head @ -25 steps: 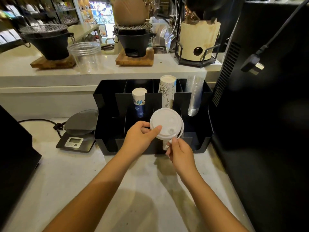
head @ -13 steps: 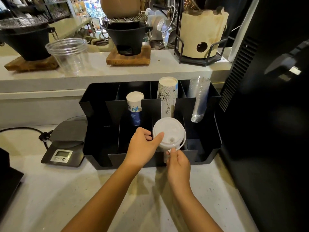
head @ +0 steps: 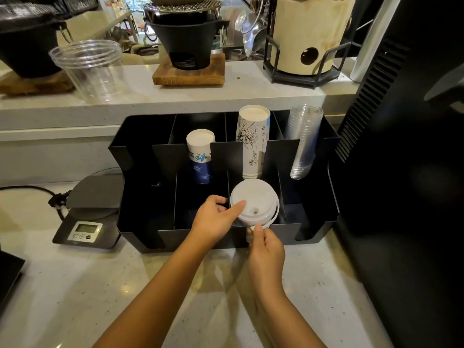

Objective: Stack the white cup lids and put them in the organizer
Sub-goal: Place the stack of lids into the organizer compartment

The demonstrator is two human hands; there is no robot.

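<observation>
A stack of white cup lids [head: 256, 200] is held tilted over a front middle compartment of the black organizer [head: 140, 229]. My left hand [head: 213, 222] grips the stack's left side, thumb on the top lid. My right hand [head: 266, 247] pinches the stack's lower edge from below, just over the organizer's front wall. The underside of the stack is hidden by my hands.
In the organizer's back row stand a blue-and-white paper cup stack [head: 200, 154], a taller printed cup stack [head: 253, 139] and clear plastic cups [head: 302, 139]. A digital scale [head: 88, 217] sits left, a black machine [head: 401, 172] right, a raised counter ledge [head: 150, 96] behind.
Both hands carried the lid stack forward and down toward the organizer's front compartments. The view moved closer to the organizer.
</observation>
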